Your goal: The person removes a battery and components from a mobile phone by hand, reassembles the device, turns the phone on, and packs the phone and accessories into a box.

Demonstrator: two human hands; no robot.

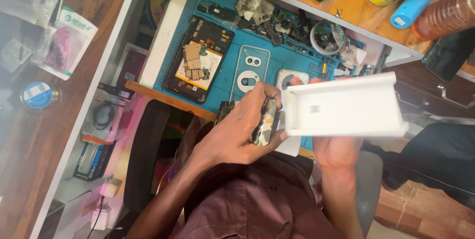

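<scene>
Gripping a camouflage-patterned phone case (264, 122), the left hand (237, 132) closes firmly around it. The right hand (336, 150) clasps an open white box (346, 105) from beneath, above the blue repair mat (225, 78).

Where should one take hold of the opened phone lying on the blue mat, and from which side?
Grip the opened phone by its two long edges, coming down from above. It lies flat on the blue mat with its boards exposed upward, so the face is best left untouched. The long sides look clear enough for fingers; loose parts sit further along the mat. Both hands are occupied.
</scene>
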